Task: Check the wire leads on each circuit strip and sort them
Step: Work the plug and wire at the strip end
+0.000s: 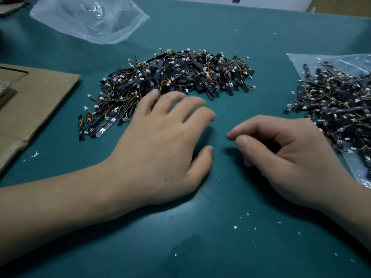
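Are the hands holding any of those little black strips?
No, nothing is held. The left hand is spread open by the middle pile; the right hand is loosely curled and empty.

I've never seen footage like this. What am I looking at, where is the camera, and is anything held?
No machine here: a person works bare-handed, filmed by a camera on their head looking down. On the green mat lies a loose pile of black circuit strips with coloured wire leads; a second pile lies on a clear bag at right. Another clear bag and cardboard lie at left. The left hand, fingers spread, reaches the loose pile's near edge; the right hand is loosely curled. Neither visibly holds anything.
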A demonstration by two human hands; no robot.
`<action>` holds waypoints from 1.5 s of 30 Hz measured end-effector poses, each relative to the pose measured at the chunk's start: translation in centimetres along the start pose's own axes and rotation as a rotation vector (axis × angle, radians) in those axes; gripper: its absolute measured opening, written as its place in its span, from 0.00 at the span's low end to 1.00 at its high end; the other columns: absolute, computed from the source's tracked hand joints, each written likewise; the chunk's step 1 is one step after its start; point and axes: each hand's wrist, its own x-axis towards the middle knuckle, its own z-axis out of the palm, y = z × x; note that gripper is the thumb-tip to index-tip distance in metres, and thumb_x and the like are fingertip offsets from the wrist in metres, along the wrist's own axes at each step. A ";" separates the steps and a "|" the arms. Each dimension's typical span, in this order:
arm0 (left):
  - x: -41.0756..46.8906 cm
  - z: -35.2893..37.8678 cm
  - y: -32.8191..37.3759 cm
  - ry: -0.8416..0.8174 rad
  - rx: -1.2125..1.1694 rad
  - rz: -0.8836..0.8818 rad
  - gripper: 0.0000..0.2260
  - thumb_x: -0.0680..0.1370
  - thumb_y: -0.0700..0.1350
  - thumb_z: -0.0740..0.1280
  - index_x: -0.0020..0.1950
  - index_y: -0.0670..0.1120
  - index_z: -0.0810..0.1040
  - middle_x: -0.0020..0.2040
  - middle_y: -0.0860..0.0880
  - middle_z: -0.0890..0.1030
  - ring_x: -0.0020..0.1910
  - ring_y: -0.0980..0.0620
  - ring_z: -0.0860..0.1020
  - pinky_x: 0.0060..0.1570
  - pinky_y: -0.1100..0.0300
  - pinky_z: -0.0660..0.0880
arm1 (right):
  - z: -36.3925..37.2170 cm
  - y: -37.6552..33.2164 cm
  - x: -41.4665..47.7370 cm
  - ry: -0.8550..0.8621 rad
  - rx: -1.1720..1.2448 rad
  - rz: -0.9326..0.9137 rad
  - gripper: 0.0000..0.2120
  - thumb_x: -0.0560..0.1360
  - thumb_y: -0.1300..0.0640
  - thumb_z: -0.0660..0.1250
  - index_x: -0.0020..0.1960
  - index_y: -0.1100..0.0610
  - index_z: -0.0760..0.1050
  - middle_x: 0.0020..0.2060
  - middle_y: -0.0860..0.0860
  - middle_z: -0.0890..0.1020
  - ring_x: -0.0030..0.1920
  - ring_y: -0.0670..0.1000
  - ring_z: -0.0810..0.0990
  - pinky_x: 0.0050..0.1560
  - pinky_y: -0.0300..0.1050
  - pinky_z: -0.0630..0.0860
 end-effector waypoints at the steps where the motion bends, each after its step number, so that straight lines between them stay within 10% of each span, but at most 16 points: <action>1: -0.1 -0.1 0.2 -0.050 0.035 -0.061 0.24 0.78 0.62 0.54 0.69 0.52 0.72 0.73 0.51 0.72 0.73 0.44 0.68 0.74 0.40 0.62 | 0.0 0.0 0.0 -0.007 0.000 -0.001 0.06 0.79 0.53 0.68 0.50 0.48 0.84 0.30 0.45 0.81 0.28 0.49 0.77 0.31 0.35 0.70; 7: -1.2 0.4 0.9 -0.087 -0.070 0.089 0.22 0.81 0.57 0.54 0.70 0.50 0.72 0.78 0.47 0.67 0.78 0.44 0.64 0.78 0.44 0.59 | -0.2 -0.1 0.0 -0.020 0.004 -0.015 0.06 0.79 0.54 0.67 0.49 0.48 0.83 0.30 0.46 0.81 0.28 0.50 0.77 0.30 0.41 0.72; 13: -0.1 0.6 -0.2 0.091 -0.486 0.157 0.27 0.70 0.28 0.60 0.65 0.46 0.78 0.74 0.47 0.73 0.73 0.53 0.71 0.71 0.68 0.64 | -0.2 0.0 0.0 0.105 -0.024 0.016 0.05 0.77 0.54 0.69 0.51 0.48 0.82 0.36 0.45 0.81 0.33 0.51 0.77 0.35 0.38 0.73; 16: 0.3 1.1 -0.6 0.165 -0.638 0.196 0.27 0.68 0.23 0.60 0.60 0.45 0.80 0.66 0.49 0.79 0.64 0.56 0.78 0.61 0.64 0.77 | -0.1 0.0 0.3 0.047 -0.130 0.043 0.12 0.76 0.52 0.70 0.59 0.48 0.81 0.45 0.41 0.81 0.44 0.46 0.79 0.48 0.32 0.72; 19: 0.3 1.5 -0.9 0.174 -0.808 0.162 0.27 0.72 0.23 0.62 0.62 0.48 0.79 0.66 0.53 0.78 0.68 0.53 0.76 0.57 0.62 0.80 | 0.0 -0.1 0.6 -0.082 -0.273 0.018 0.17 0.76 0.42 0.68 0.61 0.48 0.81 0.54 0.44 0.79 0.55 0.49 0.77 0.62 0.49 0.73; 26: 0.4 0.7 -1.5 -0.063 -1.158 0.178 0.24 0.77 0.28 0.61 0.70 0.47 0.72 0.71 0.50 0.75 0.76 0.51 0.69 0.69 0.53 0.75 | 0.3 -0.2 0.6 -0.063 -0.277 -0.009 0.10 0.77 0.40 0.70 0.52 0.45 0.83 0.53 0.43 0.79 0.56 0.52 0.77 0.61 0.57 0.73; 33: 0.1 0.4 -0.7 -0.008 -0.565 0.184 0.22 0.79 0.47 0.66 0.73 0.52 0.70 0.68 0.60 0.76 0.69 0.65 0.71 0.71 0.69 0.63 | 0.4 0.0 0.6 -0.045 -0.298 0.020 0.02 0.76 0.52 0.68 0.44 0.48 0.79 0.51 0.40 0.79 0.52 0.46 0.76 0.57 0.42 0.69; 37: 0.5 0.3 -0.4 -0.043 -0.401 0.070 0.23 0.80 0.59 0.59 0.73 0.54 0.71 0.68 0.59 0.75 0.70 0.63 0.68 0.80 0.54 0.56 | 0.3 -0.2 0.7 0.004 -0.264 0.050 0.04 0.74 0.53 0.66 0.42 0.46 0.74 0.49 0.42 0.81 0.51 0.47 0.77 0.54 0.39 0.70; 45: 0.2 0.4 -0.3 0.253 -0.461 0.064 0.07 0.81 0.51 0.65 0.50 0.54 0.82 0.51 0.58 0.83 0.57 0.56 0.79 0.70 0.41 0.63 | 0.1 -0.4 0.3 0.074 -0.117 0.021 0.02 0.78 0.53 0.64 0.47 0.48 0.75 0.44 0.44 0.82 0.44 0.47 0.79 0.44 0.41 0.73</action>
